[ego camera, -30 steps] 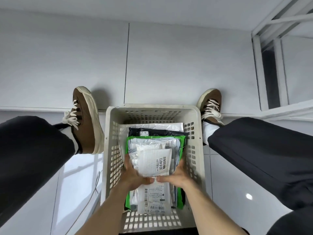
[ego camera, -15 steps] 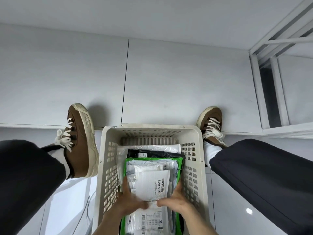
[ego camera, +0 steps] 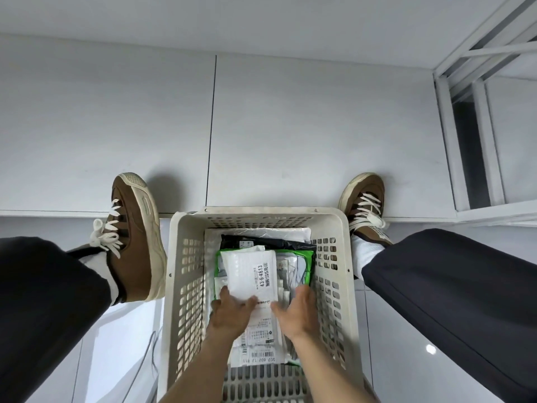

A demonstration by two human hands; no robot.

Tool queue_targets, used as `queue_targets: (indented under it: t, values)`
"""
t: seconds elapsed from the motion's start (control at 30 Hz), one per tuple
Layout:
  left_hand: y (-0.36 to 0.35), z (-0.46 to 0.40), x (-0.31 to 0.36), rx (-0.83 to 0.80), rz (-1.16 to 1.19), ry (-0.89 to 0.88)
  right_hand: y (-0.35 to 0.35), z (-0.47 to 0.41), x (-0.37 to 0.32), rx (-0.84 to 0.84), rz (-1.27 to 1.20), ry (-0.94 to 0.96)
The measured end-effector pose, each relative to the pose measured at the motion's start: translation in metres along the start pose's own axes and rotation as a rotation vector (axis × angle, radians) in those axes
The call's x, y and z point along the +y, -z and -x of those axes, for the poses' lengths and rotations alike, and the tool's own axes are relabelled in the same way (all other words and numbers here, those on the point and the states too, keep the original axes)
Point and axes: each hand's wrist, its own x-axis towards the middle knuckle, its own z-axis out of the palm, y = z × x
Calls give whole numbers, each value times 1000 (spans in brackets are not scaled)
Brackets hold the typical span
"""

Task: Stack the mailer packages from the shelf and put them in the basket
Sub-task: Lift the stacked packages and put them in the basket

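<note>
Mailers lie piled flat inside the white basket (ego camera: 186, 286), which stands on the floor between the person's two brown shoes, so the load sits low and square in front of the body. The pile fills most of the basket's width: a white mailer (ego camera: 255, 232) at the bottom, a black mailer (ego camera: 279, 242) peeking out at the far end, a green-edged mailer (ego camera: 306, 258) above that, and a small white labelled mailer (ego camera: 250, 274) on top with its printed label facing up.

Both hands reach down into the basket at the near end of the pile. The left hand (ego camera: 232, 309) rests on the top mailer's near edge, fingers spread and fairly straight; its grip looks loose, more a press than a pinch. The right hand (ego camera: 299, 311) lies along the pile's right side, fingers extended down beside the green-edged mailer, holding nothing closed in its grip.

That placement suggests squaring: pressing from two sides keeps slippery plastic mailers aligned instead of sliding against the basket's walls. Part of a white shelf frame (ego camera: 476, 117) shows at upper right.
</note>
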Motion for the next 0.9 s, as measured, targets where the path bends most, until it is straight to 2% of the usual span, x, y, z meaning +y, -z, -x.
queue_targets:
  t: [0.07,0.17,0.23,0.33,0.43,0.53,0.7,0.9]
  values:
    - [-1,6,5,61,-93,-10,-1,4,-4,7,111,118]
    - [-1,17,12,118,-172,-32,-2,13,-4,-90,321,302]
    - [-2,21,13,212,-305,-63,-5,20,-2,-164,353,375]
    - [-5,22,10,301,-488,-272,-10,26,-1,-247,314,437]
    - [-11,21,4,210,-502,-456,-13,28,1,-283,374,497]
    - [-16,18,-6,101,-462,-522,-13,29,2,-273,462,507]
    - [-13,15,-11,-47,-479,-480,-14,29,2,-248,660,519]
    - [-17,23,1,-170,-601,-386,-16,35,1,-476,694,401]
